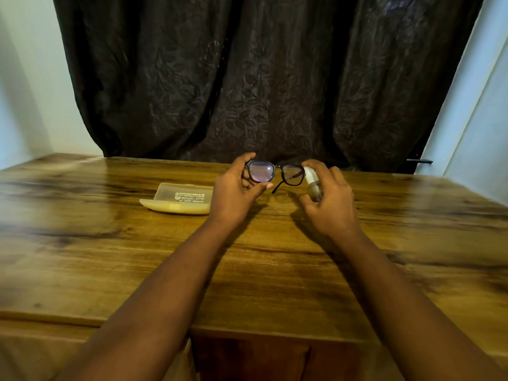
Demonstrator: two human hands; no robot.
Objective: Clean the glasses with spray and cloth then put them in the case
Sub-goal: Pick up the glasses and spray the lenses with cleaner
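Left hand (236,191) pinches one pair of black glasses (275,174) by its left rim, raised over the wooden bench (110,243). Left of the glasses lies one translucent case (178,199), shut. Right of them, right hand (330,199) is wrapped around one small spray bottle (313,182), nozzle beside the lens.

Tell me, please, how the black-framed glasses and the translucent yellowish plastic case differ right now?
The black-framed glasses are held above the table by the left hand; the translucent yellowish plastic case lies flat on the wooden table, untouched. The glasses are dark and thin-framed; the case is pale and boxy.
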